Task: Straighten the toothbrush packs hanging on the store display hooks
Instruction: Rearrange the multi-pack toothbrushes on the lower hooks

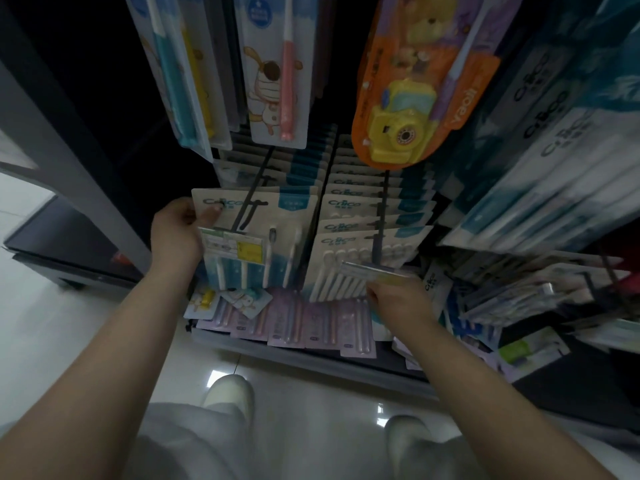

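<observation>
The left hand (178, 233) is gripping the left edge of the front toothbrush pack (254, 237), its thumb lying across the upper left corner of the card near the printed brand name and the other fingers curling out of sight behind the card. That pack is hanging at the front of the left hook (250, 199), a dark rod running back through a long row of the same packs, and a price tag (233, 244) with green and yellow patches is sitting in front of it. The right hand (398, 299) is reaching to the lower edge of the front pack on the right hook (381, 216); its fingers are bending just under a blurred tag strip (375, 271), but whether they are pinching anything cannot be told. This right pack (349, 265) is showing a row of white brush heads and is hanging slightly tilted. Above, a yellow toy camera pack (401, 123) is hanging, and pale purple packs (294, 323) are lying on the bottom shelf. Two light shoes (228, 393) are standing on the glossy floor (69, 323).
</observation>
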Motion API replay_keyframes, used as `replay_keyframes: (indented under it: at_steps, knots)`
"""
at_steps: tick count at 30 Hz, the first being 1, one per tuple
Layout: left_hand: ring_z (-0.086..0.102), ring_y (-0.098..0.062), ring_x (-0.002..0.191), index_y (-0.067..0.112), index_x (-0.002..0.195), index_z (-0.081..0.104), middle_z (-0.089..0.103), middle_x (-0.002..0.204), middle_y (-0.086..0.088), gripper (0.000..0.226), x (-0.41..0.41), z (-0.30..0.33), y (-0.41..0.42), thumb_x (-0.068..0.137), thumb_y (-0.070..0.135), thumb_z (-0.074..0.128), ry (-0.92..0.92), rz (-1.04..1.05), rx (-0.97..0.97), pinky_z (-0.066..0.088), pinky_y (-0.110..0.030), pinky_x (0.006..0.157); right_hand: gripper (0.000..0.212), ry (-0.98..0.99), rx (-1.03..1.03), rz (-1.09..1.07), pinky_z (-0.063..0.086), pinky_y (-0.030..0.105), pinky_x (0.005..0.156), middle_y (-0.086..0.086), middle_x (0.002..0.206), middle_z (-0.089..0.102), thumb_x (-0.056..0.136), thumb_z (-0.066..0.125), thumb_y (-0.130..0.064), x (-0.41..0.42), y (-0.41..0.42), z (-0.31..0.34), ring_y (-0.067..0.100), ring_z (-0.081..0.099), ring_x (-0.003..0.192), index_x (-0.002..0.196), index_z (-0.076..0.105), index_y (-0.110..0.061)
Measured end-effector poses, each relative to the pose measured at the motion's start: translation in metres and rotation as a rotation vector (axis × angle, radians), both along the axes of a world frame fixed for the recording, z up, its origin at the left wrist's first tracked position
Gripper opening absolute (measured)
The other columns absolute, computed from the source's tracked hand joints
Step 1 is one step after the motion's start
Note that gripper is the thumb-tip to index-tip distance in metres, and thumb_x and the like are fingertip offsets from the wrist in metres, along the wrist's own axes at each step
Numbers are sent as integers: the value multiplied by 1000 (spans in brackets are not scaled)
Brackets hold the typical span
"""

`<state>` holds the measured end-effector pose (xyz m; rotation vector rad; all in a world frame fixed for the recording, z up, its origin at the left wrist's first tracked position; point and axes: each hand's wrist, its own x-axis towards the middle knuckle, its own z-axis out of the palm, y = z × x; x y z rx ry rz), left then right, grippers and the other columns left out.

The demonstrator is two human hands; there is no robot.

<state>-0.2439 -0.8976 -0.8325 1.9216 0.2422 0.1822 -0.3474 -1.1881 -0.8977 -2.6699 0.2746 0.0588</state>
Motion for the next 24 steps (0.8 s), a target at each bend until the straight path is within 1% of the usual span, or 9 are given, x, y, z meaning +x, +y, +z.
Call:
replay_keyframes:
  at_steps: [1, 3, 5, 7, 11, 14, 17, 20, 24]
  knots:
    - [61, -21, 85, 10, 99, 64, 64, 94, -6, 17, 1, 0, -1, 88, 23, 63, -5, 4, 21, 49, -33, 79, 21, 30, 25, -41, 28, 3, 48, -14, 61, 37, 90, 50, -28, -1, 3, 9, 0, 37, 56, 88, 66, -15]
    - [62, -23, 88, 12, 96, 63, 64, 94, -7, 15, 4, 0, -2, 87, 23, 64, -4, 13, 40, 51, -37, 82, 11, -41, -81, 61, 17, 1, 51, -9, 55, 45, 76, 68, -13, -4, 2, 18, 8, 45, 56, 66, 64, -15]
    - [61, -24, 90, 14, 96, 62, 63, 94, -6, 14, 5, 1, -3, 87, 24, 65, 6, 20, 45, 51, -39, 84, 35, -87, -119, 139, 32, 10, 50, -1, 42, 49, 45, 83, 6, -8, -2, 21, 13, 47, 38, 42, 52, -12]
    - [62, -27, 91, 12, 95, 63, 64, 96, -9, 18, 4, 0, -2, 86, 27, 65, -7, 15, 72, 51, -41, 83, 45, -122, -153, 144, 37, 16, 47, 3, 36, 47, 34, 85, 7, -10, -9, 15, 16, 44, 31, 35, 45, -12]
    - [63, -29, 84, 12, 92, 65, 65, 99, -14, 43, 15, -24, 2, 77, 52, 59, -19, 14, 172, 54, -40, 75, 49, -155, -265, 172, 31, 14, 47, 0, 34, 43, 18, 85, 4, -16, -8, 30, 15, 40, 27, 32, 43, -15]
    - [63, -32, 86, 20, 99, 61, 63, 102, -12, 52, 41, -83, 17, 68, 60, 52, 82, 101, 79, 55, -49, 79, 54, -194, -273, 181, 32, 16, 47, -1, 33, 40, 15, 84, 4, -18, -9, 41, 15, 38, 26, 33, 38, -19]
    - [58, -42, 104, 3, 118, 52, 57, 117, -24, 64, 17, -82, -6, 73, 49, 57, 264, 104, -52, 51, -48, 86, 70, -263, -346, 194, 31, 18, 48, -1, 34, 40, 14, 81, 7, -17, -17, 36, 14, 38, 28, 43, 26, -25]
    - [51, -39, 117, -7, 127, 47, 52, 129, -26, 45, -25, -46, -49, 93, 22, 52, 452, 65, -19, 44, -39, 93, 51, -245, -422, 123, 27, 20, 52, -1, 38, 44, 21, 79, 10, -16, -26, 35, 16, 41, 32, 39, 41, -18]
    - [45, -32, 124, 3, 138, 37, 44, 139, -17, 47, -40, -35, -84, 98, 28, 43, 455, -8, -44, 36, -35, 103, 47, -238, -400, 74, 28, 22, 57, -1, 47, 48, 37, 78, 9, -13, -36, 46, 17, 46, 41, 44, 42, -19]
